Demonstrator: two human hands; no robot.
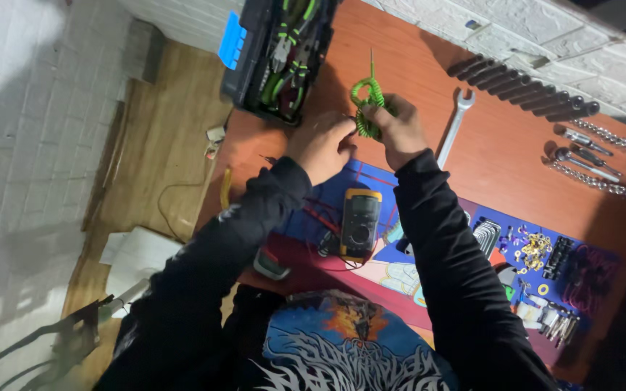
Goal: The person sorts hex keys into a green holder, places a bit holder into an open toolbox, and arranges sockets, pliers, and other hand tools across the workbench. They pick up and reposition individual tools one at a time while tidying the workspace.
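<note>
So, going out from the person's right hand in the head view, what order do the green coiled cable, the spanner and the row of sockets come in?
1. Green coiled cable: held in the right hand, with the left hand on it too.
2. Spanner: on the table just to the right of that hand.
3. Row of sockets: farther right, by the wall.

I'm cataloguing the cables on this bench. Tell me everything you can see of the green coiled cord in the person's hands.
The green coiled cord is a bright green spiral lead, plastic-looking, bunched into a loose loop. One straight end sticks up away from the person. It is held above the reddish-brown table, near the open tool case. The right hand grips its lower coils; the left hand touches it from the other side.
</note>
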